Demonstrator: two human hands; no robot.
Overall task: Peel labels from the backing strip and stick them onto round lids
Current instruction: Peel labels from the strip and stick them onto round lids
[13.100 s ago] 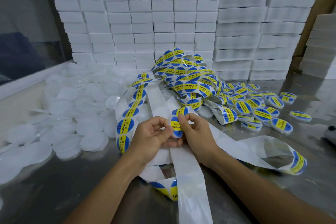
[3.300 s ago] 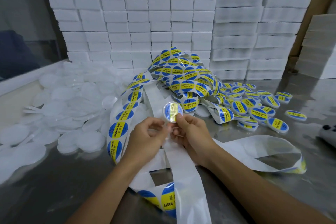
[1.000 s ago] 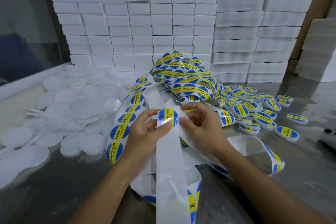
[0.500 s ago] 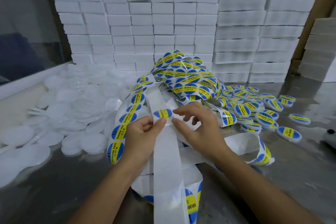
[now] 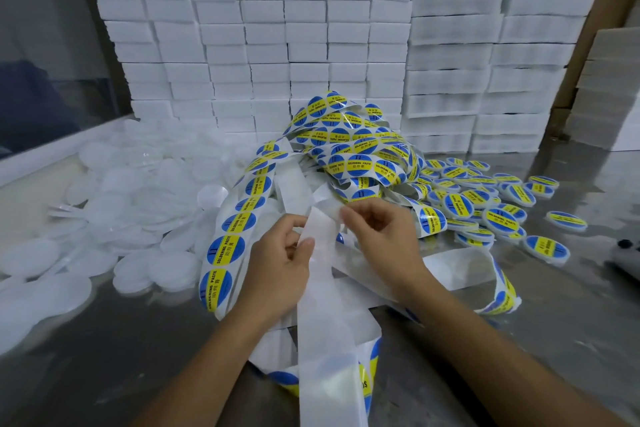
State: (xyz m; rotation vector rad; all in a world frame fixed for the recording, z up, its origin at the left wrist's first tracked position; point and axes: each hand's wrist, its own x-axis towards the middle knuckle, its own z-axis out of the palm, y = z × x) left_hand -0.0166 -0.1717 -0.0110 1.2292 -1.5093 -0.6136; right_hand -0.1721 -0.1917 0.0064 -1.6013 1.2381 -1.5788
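A white backing strip [image 5: 323,274] runs from the table's near edge up between my hands. My left hand [image 5: 280,274] pinches its left edge with thumb and fingers. My right hand [image 5: 381,239] pinches the strip's bent top at its right edge. No label shows on the stretch between my hands. A tangled heap of strip with blue and yellow round labels [image 5: 360,152] lies behind them. Another labelled run [image 5: 235,229] curves down on the left. Plain translucent round lids [image 5: 138,204] are piled at the left. Labelled lids [image 5: 485,204] lie at the right.
Stacks of white foam blocks [image 5: 311,45] wall off the back of the steel table [image 5: 571,322], with cardboard boxes behind. More white stacks stand at the far right. A dark object [image 5: 627,253] sits at the right edge. A white ledge [image 5: 52,156] borders the left.
The blue and yellow label at the strip's top fold between my hands is gone from sight. Both hands have drawn the strip on, and only bare backing shows there now.
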